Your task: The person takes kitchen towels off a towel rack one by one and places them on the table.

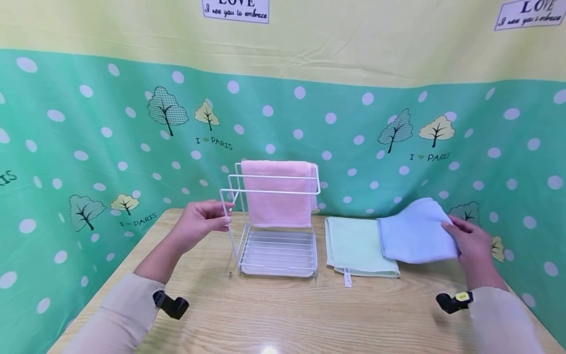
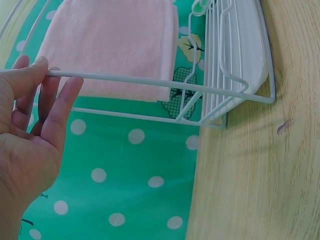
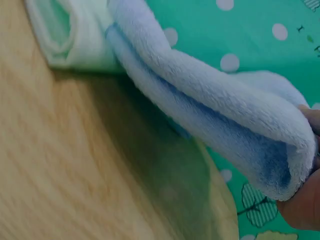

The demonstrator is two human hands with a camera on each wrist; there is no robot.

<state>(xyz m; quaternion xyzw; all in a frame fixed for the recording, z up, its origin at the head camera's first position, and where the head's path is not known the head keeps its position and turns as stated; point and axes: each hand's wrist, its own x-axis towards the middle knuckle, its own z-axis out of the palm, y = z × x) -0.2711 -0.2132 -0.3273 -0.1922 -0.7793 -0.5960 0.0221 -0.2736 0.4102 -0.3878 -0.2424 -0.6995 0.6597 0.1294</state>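
Note:
My left hand [image 1: 203, 222] pinches the left front upright of a white wire towel rack [image 1: 274, 191], thumb and fingers around the thin bar in the left wrist view. A pink towel [image 1: 278, 196] hangs folded over the rack's rear bar. On the right, my right hand [image 1: 474, 246] grips the right edge of a folded blue towel [image 1: 417, 233], which is raised on that side. The blue towel's left end overlaps a folded pale green towel [image 1: 358, 246] lying on the table. In the right wrist view the blue towel [image 3: 220, 110] shows its folded layers, sagging between hand and green towel.
The rack's base holds a white tray [image 1: 278, 270] under a wire grid. A small white tag [image 1: 347, 278] sticks out from the green towel's front edge. Behind the wooden table [image 1: 283, 309] hangs a green and yellow patterned curtain [image 1: 283, 113], close to the rack.

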